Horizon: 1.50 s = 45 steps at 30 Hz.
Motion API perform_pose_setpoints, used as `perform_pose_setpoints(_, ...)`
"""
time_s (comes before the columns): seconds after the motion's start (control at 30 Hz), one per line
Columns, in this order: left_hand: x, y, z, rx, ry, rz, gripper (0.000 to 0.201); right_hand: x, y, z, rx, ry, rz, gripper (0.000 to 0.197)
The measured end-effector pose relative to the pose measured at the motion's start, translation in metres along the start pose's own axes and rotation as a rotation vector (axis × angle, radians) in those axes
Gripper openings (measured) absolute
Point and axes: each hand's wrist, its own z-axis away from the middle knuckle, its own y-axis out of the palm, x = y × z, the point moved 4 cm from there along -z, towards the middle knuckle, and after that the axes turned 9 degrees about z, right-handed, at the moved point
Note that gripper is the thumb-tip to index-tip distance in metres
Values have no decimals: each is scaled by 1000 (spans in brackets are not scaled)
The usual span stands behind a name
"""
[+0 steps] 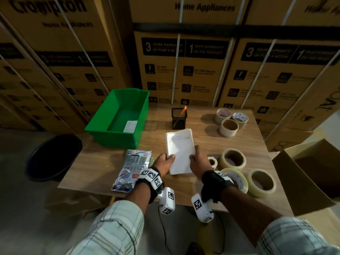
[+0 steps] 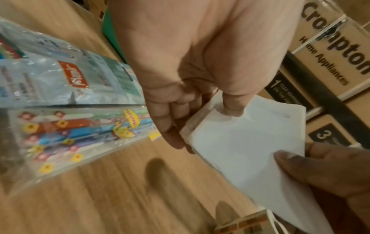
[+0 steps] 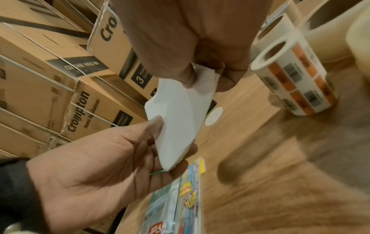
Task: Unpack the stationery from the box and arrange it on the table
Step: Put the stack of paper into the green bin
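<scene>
A stack of white paper (image 1: 181, 150) (image 2: 246, 142) (image 3: 180, 117) is held over the middle of the wooden table (image 1: 103, 168). My left hand (image 1: 164, 161) grips its left near edge, thumb on top and fingers (image 2: 172, 126) underneath. My right hand (image 1: 197, 161) pinches its right near edge between thumb (image 3: 186, 76) and fingers. Clear packets of pens (image 1: 131, 170) (image 2: 70, 98) (image 3: 176, 202) lie left of the paper. An open cardboard box (image 1: 312, 173) stands at the right.
A green plastic tub (image 1: 119, 116) with a white slip sits at the back left. A black mesh pen holder (image 1: 179, 117) with an orange pen stands behind the paper. Several tape rolls (image 1: 233, 159) and a label roll (image 3: 294, 79) lie right. A black bin (image 1: 53, 157) is on the floor.
</scene>
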Motion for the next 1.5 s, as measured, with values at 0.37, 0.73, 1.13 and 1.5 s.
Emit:
perform_pose_setpoints(0.37, -47, -12, 4, -75, 132, -8, 31, 21, -18, -1, 102, -393, 60, 127)
perform_pose_setpoints(0.73, -89, -10, 25, -15, 42, 153, 36, 24, -31, -34, 153, -366, 107, 125)
perform_pose_setpoints(1.13, -102, -23, 22, -186, 61, 153, 35, 29, -21, -71, 305, -111, -244, 32)
perform_pose_setpoints(1.5, -128, -114, 4, -351, 71, -182, 22, 113, -11, -101, 278, -198, -285, 26)
